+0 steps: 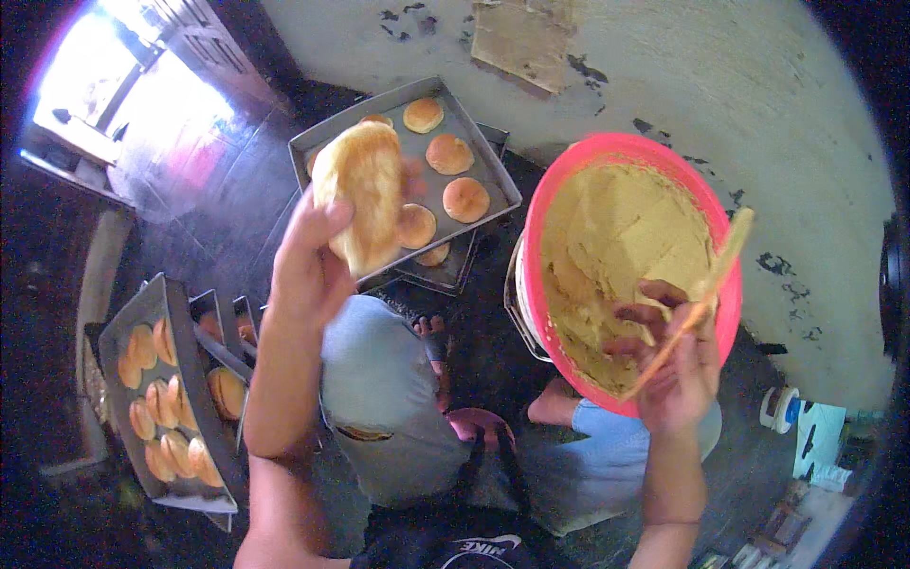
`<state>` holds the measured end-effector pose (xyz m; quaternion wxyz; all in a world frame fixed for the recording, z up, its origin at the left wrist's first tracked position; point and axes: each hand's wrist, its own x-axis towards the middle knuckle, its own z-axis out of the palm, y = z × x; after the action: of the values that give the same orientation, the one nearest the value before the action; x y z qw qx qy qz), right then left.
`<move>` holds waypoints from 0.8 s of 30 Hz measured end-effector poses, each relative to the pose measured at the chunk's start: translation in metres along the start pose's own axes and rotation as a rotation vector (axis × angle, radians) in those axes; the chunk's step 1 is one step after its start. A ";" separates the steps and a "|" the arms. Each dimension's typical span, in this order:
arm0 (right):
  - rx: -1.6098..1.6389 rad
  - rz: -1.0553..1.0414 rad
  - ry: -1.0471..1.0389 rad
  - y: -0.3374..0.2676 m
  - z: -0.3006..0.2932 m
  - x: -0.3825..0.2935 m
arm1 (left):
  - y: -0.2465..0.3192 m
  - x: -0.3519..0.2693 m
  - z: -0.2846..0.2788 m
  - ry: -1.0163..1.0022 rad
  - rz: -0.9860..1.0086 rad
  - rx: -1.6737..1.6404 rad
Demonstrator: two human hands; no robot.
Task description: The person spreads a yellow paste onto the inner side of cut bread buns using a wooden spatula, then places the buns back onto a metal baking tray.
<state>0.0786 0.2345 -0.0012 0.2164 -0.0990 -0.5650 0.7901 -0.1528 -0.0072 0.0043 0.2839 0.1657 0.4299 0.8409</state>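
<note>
My left hand [316, 249] grips a golden-brown bread roll [362, 192], raised over the near left side of a metal baking tray [508, 178] that holds several round buns [466, 200]. In my right hand [679, 363] is a long, thin spatula-like stick [700, 313], coated with pale paste at its upper end. That hand is over the lower right of a pink-rimmed basin [729, 341], partly hiding its contents. The basin holds a thick, tan, creamy paste [625, 220] and sits on a white bucket [524, 284] with a wire handle.
More trays lie under the bun tray. At the left, a tilted metal tray [195, 398] holds several split rolls [163, 402], with other trays beside it. A stained wall [675, 78] rises behind the basin. A small white container [778, 410] stands on the right.
</note>
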 end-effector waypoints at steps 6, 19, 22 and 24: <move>-0.022 -0.073 0.170 0.004 -0.028 0.022 | -0.057 0.112 -0.137 0.350 -0.113 0.987; -0.294 0.000 0.251 0.002 -0.052 0.040 | -0.107 0.140 -0.323 -0.182 -0.146 1.943; -0.305 -0.011 0.288 0.004 -0.053 0.042 | -0.099 0.143 -0.338 -0.286 -0.111 1.893; -0.307 -0.065 0.339 0.005 -0.050 0.042 | -0.098 0.146 -0.340 -0.236 -0.177 1.855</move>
<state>0.0606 0.2947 -0.0192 0.3160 -0.2437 -0.6369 0.6596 -0.4121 -0.0845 -0.2667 0.1431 0.3769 0.9078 0.1157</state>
